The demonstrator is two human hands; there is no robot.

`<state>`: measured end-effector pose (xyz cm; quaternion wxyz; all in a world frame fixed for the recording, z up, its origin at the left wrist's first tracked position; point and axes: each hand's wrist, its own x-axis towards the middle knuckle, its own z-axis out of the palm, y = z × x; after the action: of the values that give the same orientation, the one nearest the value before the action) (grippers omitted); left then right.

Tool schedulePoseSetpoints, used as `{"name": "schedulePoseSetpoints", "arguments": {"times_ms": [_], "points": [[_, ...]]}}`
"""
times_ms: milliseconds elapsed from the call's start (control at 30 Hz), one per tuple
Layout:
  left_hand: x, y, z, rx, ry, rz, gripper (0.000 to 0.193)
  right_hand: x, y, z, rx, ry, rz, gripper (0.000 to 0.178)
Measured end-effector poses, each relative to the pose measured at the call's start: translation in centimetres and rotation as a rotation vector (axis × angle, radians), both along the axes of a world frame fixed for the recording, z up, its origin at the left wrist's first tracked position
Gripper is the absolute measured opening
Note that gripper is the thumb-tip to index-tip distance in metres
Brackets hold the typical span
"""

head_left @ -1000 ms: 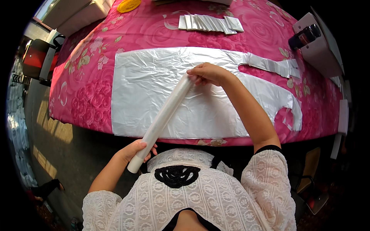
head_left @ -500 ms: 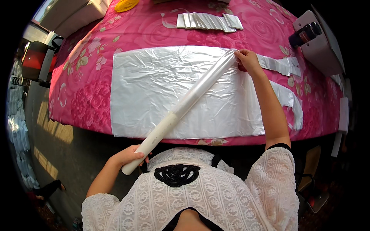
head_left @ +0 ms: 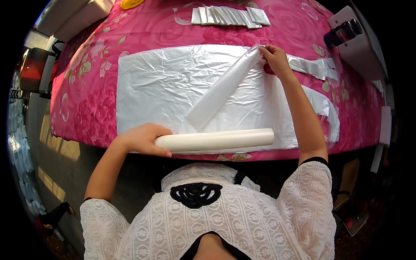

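Observation:
My left hand (head_left: 146,138) grips the left end of a whitish tube (head_left: 216,139), which lies nearly level along the table's near edge. Beneath it spreads a flat stack of large, thin plastic bags (head_left: 160,86), with handle strips (head_left: 323,106) at the right side. My right hand (head_left: 274,60) pinches the top end of a folded plastic bag (head_left: 225,91). This bag slants down to the left across the stack, and its lower end stops just above the tube without being on it.
A pink floral tablecloth (head_left: 93,115) covers the table. Folded plastic packets (head_left: 229,16) lie in a row at the far side. On the right stand a white box (head_left: 362,47) and a dark bottle (head_left: 342,33). A yellow item (head_left: 131,3) is at the far left.
The tube has come out of the folded bag. My left hand has brought it up from the slant to lie level on the stack, while my right hand still pinches the bag's top.

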<state>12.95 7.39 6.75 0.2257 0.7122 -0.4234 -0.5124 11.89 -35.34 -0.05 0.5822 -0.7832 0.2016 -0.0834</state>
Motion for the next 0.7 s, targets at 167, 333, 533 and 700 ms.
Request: {"name": "schedulePoseSetpoints", "arguments": {"times_ms": [167, 333, 533, 700], "points": [[1.4, -6.8, -0.1, -0.356, -0.752, -0.07, 0.037, 1.7, 3.1, -0.7, -0.019, 0.023, 0.139, 0.019], [-0.5, -7.4, -3.3, -0.895, -0.918, -0.241, 0.039, 2.4, 3.6, 0.5, -0.131, 0.115, 0.199, 0.022], [-3.0, -5.7, -5.6, -0.575, -0.702, -0.385, 0.075, 2.7, 2.9, 0.9, -0.098, 0.24, 0.217, 0.023], [-4.8, -5.6, -6.6, -0.479, -0.688, -0.363, 0.087, 1.5, 4.7, 0.9, -0.37, -0.022, -0.1, 0.026]]}}
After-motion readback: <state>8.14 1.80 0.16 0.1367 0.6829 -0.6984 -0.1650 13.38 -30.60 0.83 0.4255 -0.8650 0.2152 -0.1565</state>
